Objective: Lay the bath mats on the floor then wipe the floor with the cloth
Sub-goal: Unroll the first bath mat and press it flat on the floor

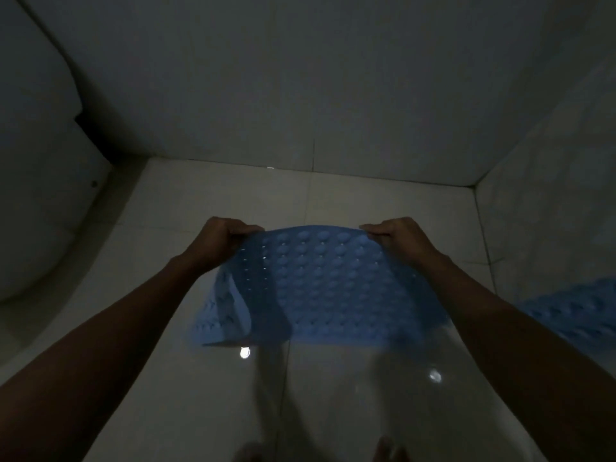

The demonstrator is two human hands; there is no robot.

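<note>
I hold a blue rubber bath mat point(320, 288) with rows of round suction cups in the air above the glossy tiled floor point(206, 395). My left hand point(220, 236) grips its far left corner and my right hand point(396, 233) grips its far right corner. The mat sags toward me and its left side is folded under. A second blue mat point(580, 315) shows at the right edge, partly hidden by my right forearm. No cloth is in view.
A white toilet point(36, 181) stands at the left against the tiled wall point(300, 78). Another tiled wall point(546, 201) closes the right side. My bare toes point(386, 448) show at the bottom edge. The room is dim.
</note>
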